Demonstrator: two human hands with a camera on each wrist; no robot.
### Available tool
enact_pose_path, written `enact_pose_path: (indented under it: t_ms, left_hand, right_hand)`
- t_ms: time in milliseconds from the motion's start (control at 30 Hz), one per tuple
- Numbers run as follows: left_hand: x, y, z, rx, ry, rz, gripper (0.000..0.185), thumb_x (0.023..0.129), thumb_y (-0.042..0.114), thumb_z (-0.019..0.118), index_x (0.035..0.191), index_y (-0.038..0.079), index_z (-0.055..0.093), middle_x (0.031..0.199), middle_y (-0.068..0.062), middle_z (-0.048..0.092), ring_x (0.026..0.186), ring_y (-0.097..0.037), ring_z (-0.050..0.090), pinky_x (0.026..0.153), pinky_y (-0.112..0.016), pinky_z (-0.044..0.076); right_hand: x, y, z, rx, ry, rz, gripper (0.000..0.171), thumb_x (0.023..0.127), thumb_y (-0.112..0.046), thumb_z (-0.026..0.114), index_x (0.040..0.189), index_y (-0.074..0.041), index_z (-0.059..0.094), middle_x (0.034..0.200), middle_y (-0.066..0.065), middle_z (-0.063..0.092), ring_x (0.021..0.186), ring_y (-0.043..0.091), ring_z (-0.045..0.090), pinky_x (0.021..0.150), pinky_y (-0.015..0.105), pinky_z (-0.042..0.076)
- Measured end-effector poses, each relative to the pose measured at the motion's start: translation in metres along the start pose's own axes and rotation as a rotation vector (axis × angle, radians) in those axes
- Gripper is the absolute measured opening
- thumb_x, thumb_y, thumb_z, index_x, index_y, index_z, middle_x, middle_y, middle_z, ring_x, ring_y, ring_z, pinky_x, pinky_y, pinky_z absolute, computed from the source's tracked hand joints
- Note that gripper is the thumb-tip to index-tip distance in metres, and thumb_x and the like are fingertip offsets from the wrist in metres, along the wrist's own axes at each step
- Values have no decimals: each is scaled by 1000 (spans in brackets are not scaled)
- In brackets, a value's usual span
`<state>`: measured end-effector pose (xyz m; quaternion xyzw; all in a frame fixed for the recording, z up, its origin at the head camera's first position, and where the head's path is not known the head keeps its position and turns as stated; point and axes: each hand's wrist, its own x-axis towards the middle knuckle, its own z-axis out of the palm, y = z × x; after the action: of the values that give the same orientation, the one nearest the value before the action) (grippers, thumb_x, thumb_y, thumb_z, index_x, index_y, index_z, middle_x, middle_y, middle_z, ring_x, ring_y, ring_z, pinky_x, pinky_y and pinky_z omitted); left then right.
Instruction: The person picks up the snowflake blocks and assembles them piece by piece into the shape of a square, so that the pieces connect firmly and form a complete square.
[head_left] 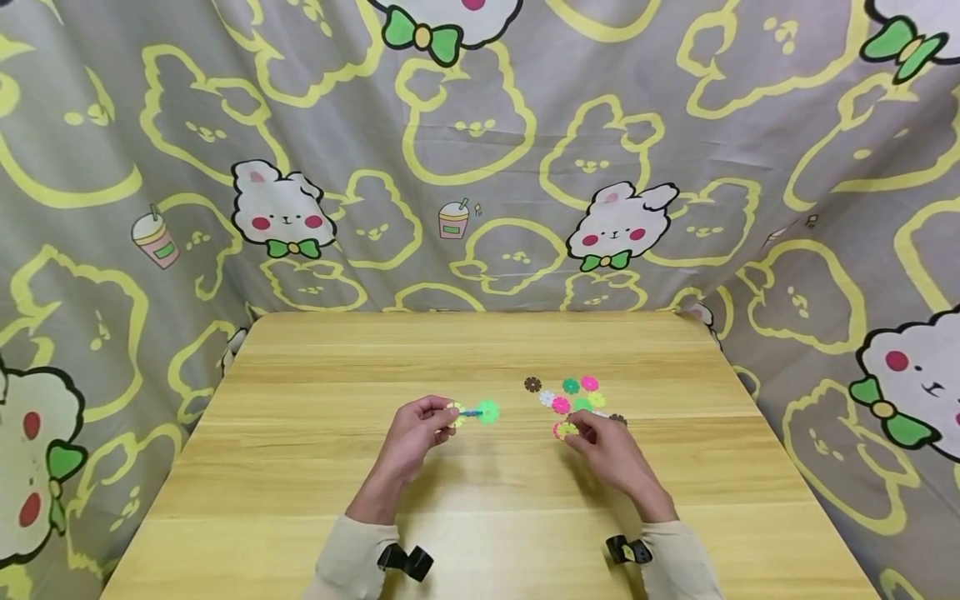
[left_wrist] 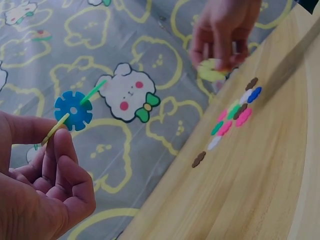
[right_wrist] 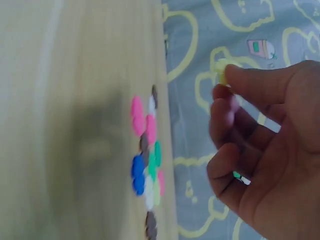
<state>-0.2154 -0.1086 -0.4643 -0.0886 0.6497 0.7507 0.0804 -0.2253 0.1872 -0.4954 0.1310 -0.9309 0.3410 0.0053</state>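
I watch the left hand (head_left: 416, 432) pinch a yellow notched plastic disc (left_wrist: 56, 128) linked to a blue disc (left_wrist: 79, 120) and green disc (head_left: 489, 412), the right hand (head_left: 606, 452) another yellow disc (head_left: 567, 432) near multicoloured discs (head_left: 561, 405), grey cartoon-print curtain (head_left: 360, 142) bounding the wooden tabletop (head_left: 502, 508).

In front of you is a pale yellow-brown wood-grain table (head_left: 480, 533), its streaks running from side to side. Right of its middle, you have a loose cluster of flat, notched, flower-shaped discs lying directly on it: a brown disc (head_left: 532, 384) at the left end, a white disc (head_left: 547, 398) just beside it, then pink discs (head_left: 589, 383), green discs (head_left: 571, 386) and, from the left wrist, a blue disc (left_wrist: 254, 94).
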Motion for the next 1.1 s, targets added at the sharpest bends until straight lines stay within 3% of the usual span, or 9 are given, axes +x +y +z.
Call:
enact_pose_path:
  t_ms: [133, 333, 767, 1100]
  left_hand:
    - [-1, 0, 0, 1, -7, 4, 24, 79, 10, 65, 96, -4, 57, 79, -5, 57, 66, -14, 55, 61, -24, 49]
    - [-3, 1, 2, -1, -24, 10, 24, 80, 10, 65, 97, -4, 57, 78, -4, 57, 65, -13, 55, 61, -23, 49]
    - [-4, 2, 3, -16, -38, 1, 20, 80, 9, 63, 95, -3, 57, 77, -3, 58, 64, -13, 55, 60, -23, 49]
    - [-5, 0, 6, -36, -78, -8, 19, 82, 10, 60, 97, -1, 55, 79, -4, 57, 64, -13, 54, 60, -23, 48]
  right_hand:
    - [4, -15, 0, 44, 86, -105, 18, 83, -18, 63, 101, -19, 63, 76, -11, 57, 65, 4, 52, 56, 19, 44]
    - [10, -35, 4, 133, 171, -193, 14, 84, -24, 62, 98, -23, 63, 77, -14, 57, 63, 3, 51, 54, 20, 44]
    - [17, -64, 15, 152, 166, -344, 10, 86, -27, 59, 93, -23, 64, 77, -14, 54, 59, 2, 46, 50, 18, 40]
    - [18, -69, 20, 143, 175, -356, 9, 86, -27, 59, 92, -24, 64, 75, -16, 53, 59, 1, 45, 51, 18, 39]
